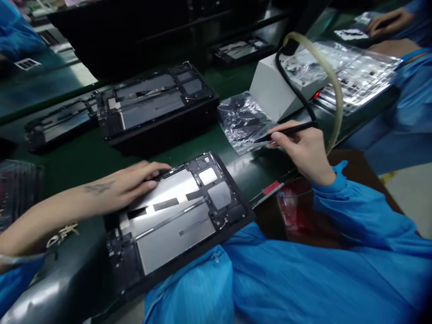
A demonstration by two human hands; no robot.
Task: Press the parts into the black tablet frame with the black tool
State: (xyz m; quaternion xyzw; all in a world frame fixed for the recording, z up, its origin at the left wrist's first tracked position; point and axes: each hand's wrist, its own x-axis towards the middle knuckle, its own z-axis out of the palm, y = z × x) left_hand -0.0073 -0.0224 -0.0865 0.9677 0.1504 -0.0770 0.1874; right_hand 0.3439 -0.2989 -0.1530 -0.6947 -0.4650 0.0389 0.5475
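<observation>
Opened tablet under flat, open left hand; right hand apparently pinching black stylus, well apart.

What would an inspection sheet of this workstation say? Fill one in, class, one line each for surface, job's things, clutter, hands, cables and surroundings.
Surface: dark green belt, glossy.
Job's things: opened tablet lying flat at the near edge, back cover off, metal plates showing; thin black tool.
Clutter: crinkled clear plastic bag beside the tablet; clear parts tray on the white box.
Hands: left hand rests flat on the tablet's upper left corner; right hand holds the tool like a pen, tip over the bag.
Cables: black cable and pale hose run by the box.
Surroundings: more opened tablets further along; another person's hand top right.
</observation>
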